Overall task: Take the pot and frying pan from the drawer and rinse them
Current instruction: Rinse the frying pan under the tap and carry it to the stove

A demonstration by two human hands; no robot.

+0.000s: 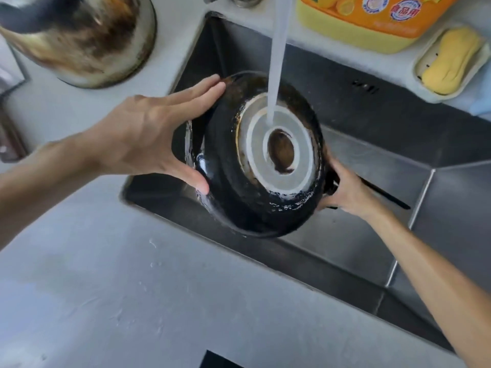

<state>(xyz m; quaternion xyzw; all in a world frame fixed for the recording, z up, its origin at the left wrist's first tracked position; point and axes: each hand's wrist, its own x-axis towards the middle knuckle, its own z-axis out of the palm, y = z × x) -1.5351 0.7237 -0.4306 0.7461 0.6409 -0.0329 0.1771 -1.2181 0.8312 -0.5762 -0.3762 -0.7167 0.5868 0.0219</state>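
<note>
Right now I am rinsing the frying pan [255, 160], held upside down over the sink [372, 123] at mid-frame, with the water stream [276, 62] striking its base. My left hand [148, 136] steadies the rim, fingers [196, 94] straight and spread. My right hand [348, 192] is curled round the handle [382, 193]. The pot [87, 38] sits on the bench [132, 288], upper left. Next, I judge, comes tilting the pan so the water reaches its sides.
</note>
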